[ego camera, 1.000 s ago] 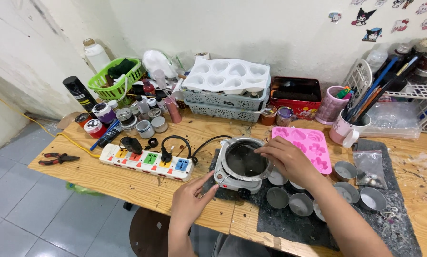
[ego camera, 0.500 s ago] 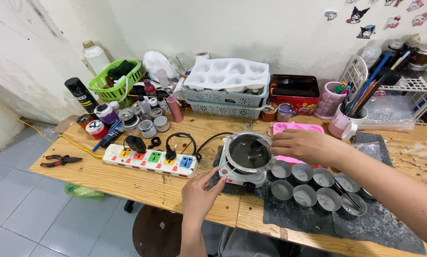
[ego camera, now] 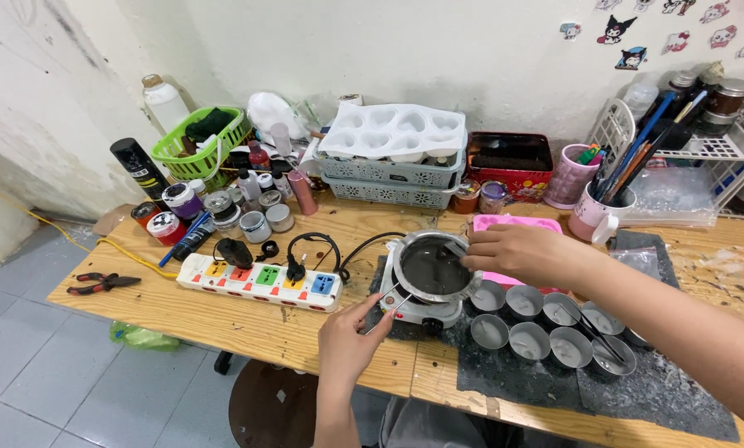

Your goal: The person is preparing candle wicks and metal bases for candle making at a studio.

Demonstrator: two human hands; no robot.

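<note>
Metal pot (ego camera: 432,268) under right hand (ego camera: 517,253) pinching its rim; left hand (ego camera: 347,340) gripping its handle.

A pale wooden worktop (ego camera: 222,319) stands against a white wall. On its left end lie red-handled pliers (ego camera: 98,284), a white power strip (ego camera: 260,281) with coloured sockets, and a cluster of small jars (ego camera: 222,211). A green basket (ego camera: 197,145) and two grey crates (ego camera: 388,178) sit along the back. A dark mat (ego camera: 554,382) covers the right part, carrying a small electric hotplate (ego camera: 426,311) and round metal tins (ego camera: 529,340).
</note>
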